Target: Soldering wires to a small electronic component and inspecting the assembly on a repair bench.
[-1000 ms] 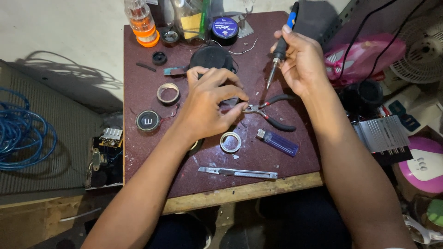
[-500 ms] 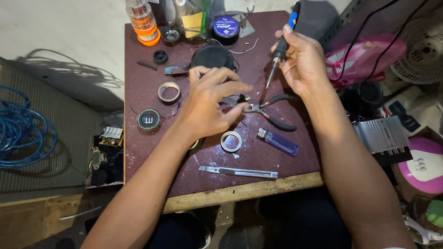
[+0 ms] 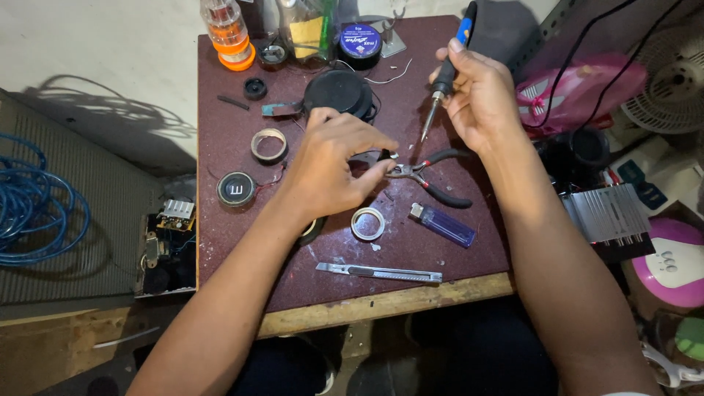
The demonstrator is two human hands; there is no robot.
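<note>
The right hand (image 3: pixel 477 95) grips a soldering iron (image 3: pixel 442 81), tip angled down toward the small part pinched in the left hand (image 3: pixel 334 165) fingers, just above the pliers (image 3: pixel 429 176). A slip could burn those fingertips or touch the lighter (image 3: pixel 444 224) nearby. The cluttered tabletop (image 3: pixel 220 147) leaves room mainly along its left edge.

Maroon worktable (image 3: pixel 235 242), pale concrete floor (image 3: pixel 95 51), seemingly dim light.
</note>
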